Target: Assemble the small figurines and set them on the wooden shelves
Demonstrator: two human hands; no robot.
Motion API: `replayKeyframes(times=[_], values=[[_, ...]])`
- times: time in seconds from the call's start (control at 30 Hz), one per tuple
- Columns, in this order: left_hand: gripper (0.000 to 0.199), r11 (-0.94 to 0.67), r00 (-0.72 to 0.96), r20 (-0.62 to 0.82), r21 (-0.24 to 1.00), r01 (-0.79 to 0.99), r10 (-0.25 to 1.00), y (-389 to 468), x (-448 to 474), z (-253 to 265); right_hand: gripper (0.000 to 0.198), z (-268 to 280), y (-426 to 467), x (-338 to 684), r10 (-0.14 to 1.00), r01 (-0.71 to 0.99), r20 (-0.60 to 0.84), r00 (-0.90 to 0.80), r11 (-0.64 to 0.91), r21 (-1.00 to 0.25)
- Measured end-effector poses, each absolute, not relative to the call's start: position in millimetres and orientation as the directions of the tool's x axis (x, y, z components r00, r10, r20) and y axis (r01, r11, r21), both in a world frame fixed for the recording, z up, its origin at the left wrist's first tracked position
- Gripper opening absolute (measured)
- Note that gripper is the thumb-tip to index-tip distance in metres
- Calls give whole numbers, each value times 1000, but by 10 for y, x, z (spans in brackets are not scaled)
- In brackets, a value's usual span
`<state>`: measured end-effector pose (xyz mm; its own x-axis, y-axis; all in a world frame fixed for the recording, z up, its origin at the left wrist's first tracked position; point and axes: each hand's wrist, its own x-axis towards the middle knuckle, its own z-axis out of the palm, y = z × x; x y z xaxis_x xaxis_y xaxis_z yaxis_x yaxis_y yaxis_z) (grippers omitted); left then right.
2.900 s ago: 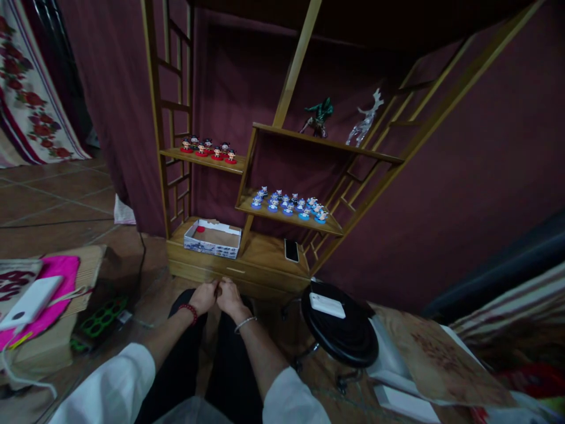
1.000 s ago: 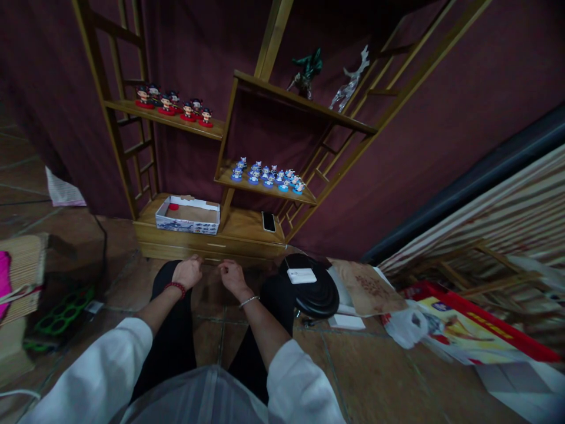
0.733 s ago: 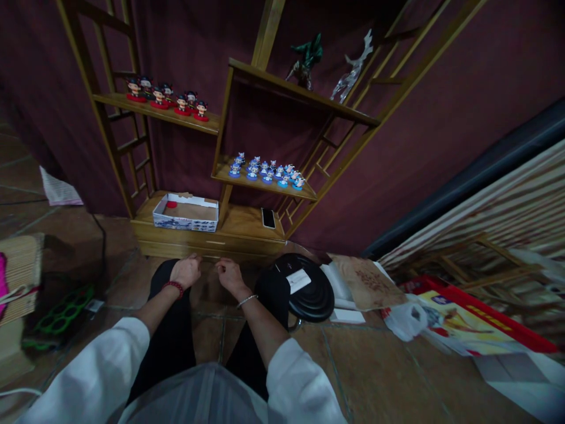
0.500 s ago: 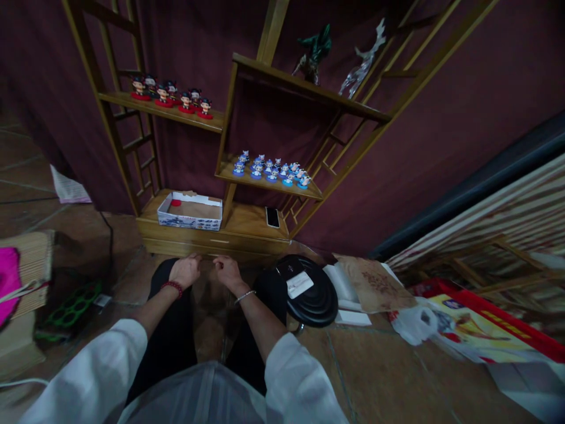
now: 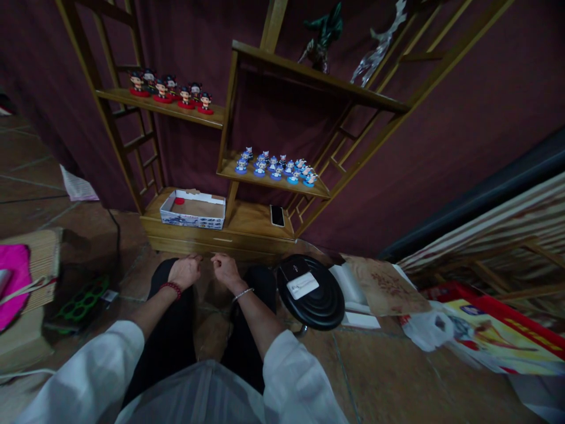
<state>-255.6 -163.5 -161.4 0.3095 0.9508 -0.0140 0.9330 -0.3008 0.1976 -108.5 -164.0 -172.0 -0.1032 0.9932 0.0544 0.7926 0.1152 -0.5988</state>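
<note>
My left hand (image 5: pixel 185 271), with a red bead bracelet at the wrist, hovers by my left knee, its fingers curled closed. Level with it, my right hand (image 5: pixel 226 271) is also closed, a pale bracelet on its wrist. A small gap lies between the two. Whether anything thin is pinched in either hand is too small to make out. Just beyond them stands the low drawer base of a wooden display shelf (image 5: pixel 258 234). On that base rest an open shallow box (image 5: pixel 193 222), with a small red piece inside, and a phone (image 5: pixel 277 215).
Red-based figurines (image 5: pixel 185 98) stand on the upper left shelf, blue-based figurines (image 5: pixel 276 171) on the middle one. A black round stool (image 5: pixel 326 306) holds a white card (image 5: pixel 302 285). To the right lie a plastic bag (image 5: pixel 427 330) and a red-yellow box (image 5: pixel 507 335).
The view has shifted slightly, so the stool and the things on the right sit further right. Both hands stay closed in nearly the same place.
</note>
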Motion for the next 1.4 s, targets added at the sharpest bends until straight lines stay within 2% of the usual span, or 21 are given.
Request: replayKeyframes(times=[0.4,0.73,0.87,1.0,1.23,1.4], values=[[30,-339,347,8,237,911,938,-1715,-2464,-1610,27,-1783,-1556,-1081,994,762,24,-104,95,-641],[32,-305,303,49,274,912,952,-1877,-2645,-1561,31,-1798,-1485,-1478,973,731,-10,-229,165,-662],[33,-182,190,13,364,914,982,-1920,-2694,-1550,31,-1864,-1422,-1665,958,711,-39,-285,184,-678],[34,-46,66,-20,511,858,998,-1865,-2706,-1576,32,-1919,-1311,-1782,946,681,-57,-319,187,-708],[42,-95,11,113,774,626,993,-1580,-2714,-1736,39,-1897,-1077,-1745,957,635,4,-289,195,-747],[34,94,-135,-21,821,563,991,-1593,-2914,-1940,34,-2016,-1039,-1684,963,627,2,-270,178,-759]])
